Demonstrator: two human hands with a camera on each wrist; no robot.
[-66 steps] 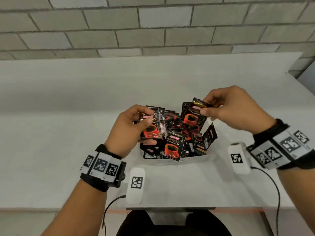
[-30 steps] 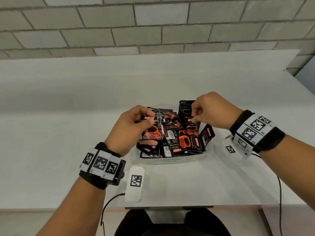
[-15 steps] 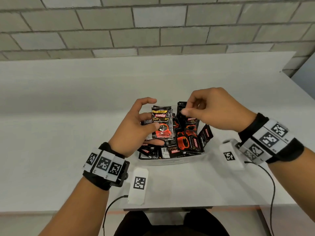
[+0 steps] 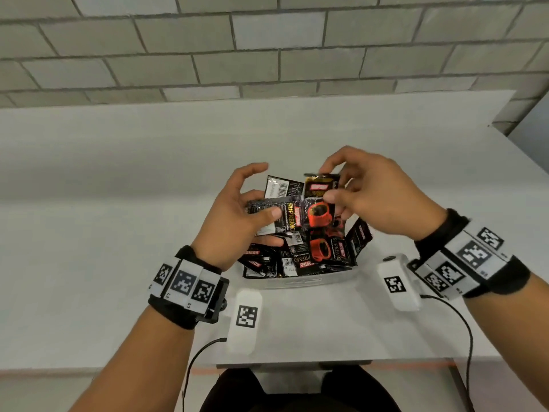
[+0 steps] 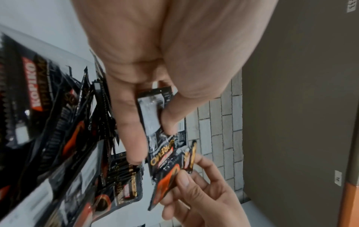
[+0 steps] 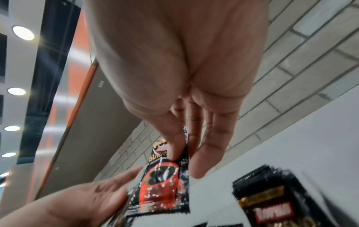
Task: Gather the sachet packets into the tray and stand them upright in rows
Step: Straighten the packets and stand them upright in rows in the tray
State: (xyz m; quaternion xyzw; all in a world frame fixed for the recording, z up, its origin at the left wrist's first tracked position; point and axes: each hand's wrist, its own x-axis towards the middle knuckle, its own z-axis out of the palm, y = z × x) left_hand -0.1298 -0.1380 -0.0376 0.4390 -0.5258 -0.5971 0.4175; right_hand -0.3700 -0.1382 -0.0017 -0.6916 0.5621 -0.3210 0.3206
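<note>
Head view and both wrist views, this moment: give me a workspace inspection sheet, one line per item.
Surface: white table, bare around the tray.
Job's things: clear tray at the table's near edge holds a jumble of black-and-red sachets, most lying flat or leaning; no neat rows yet.
Clutter: nothing seen.
Grippers: left hand grips a small stack of sachets above the tray; right hand pinches one sachet against that stack.
Cables: a black cable hangs from the left wrist unit, another cable from the right.
Surroundings: grey brick wall behind the table.
</note>
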